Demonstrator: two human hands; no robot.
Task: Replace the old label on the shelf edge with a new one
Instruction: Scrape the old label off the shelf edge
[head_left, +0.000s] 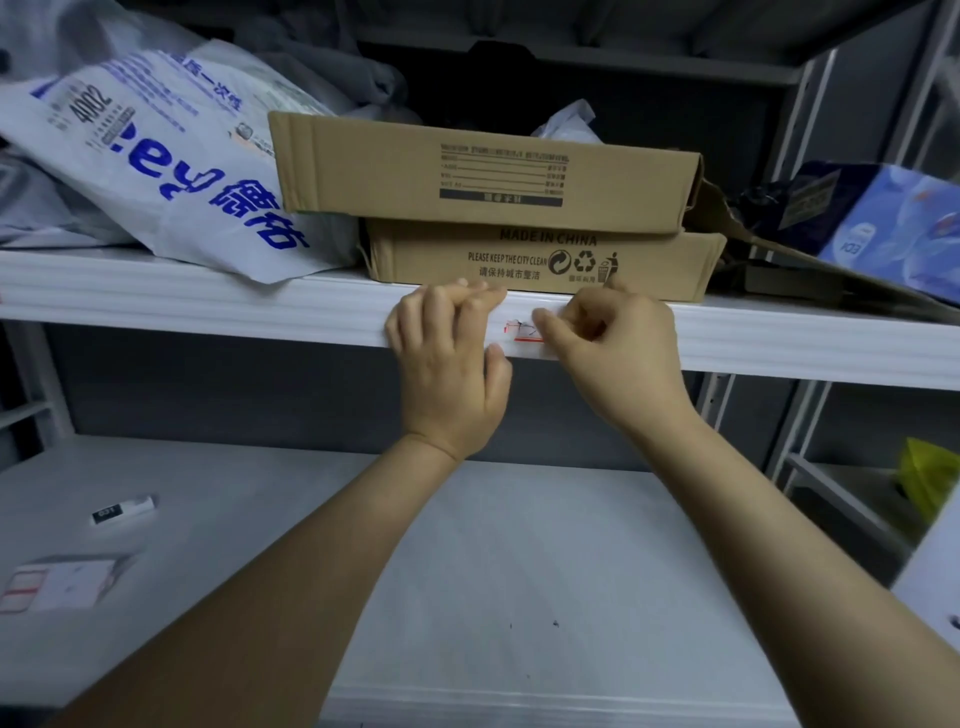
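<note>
Cardboard boxes (488, 171), 2 stacked, crowd the ribbed white shelf edge (208, 306). Left hand (447, 364) clasps it; right hand (613, 353) pinches the red-edged label (519, 332).

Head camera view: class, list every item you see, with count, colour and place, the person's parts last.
shelf edge: one, white, front of upper shelf
label: one, white with red marks, on shelf edge between the hands
upper cardboard box: one, brown, atop the lower box
lower cardboard box: one, brown, upper shelf, behind the hands
plastic bag: one, white with blue print, upper shelf, left
blue box: one, blue, upper shelf, far right
lower shelf: one, pale grey, below
small tag: one, black and white, lower shelf, left
label sheets: one blurred stack, white and red, lower shelf, left
yellow bag: one, yellow, side rack, right
left hand: one, grips shelf edge left of the label
right hand: one, pinches the label's right end
</note>
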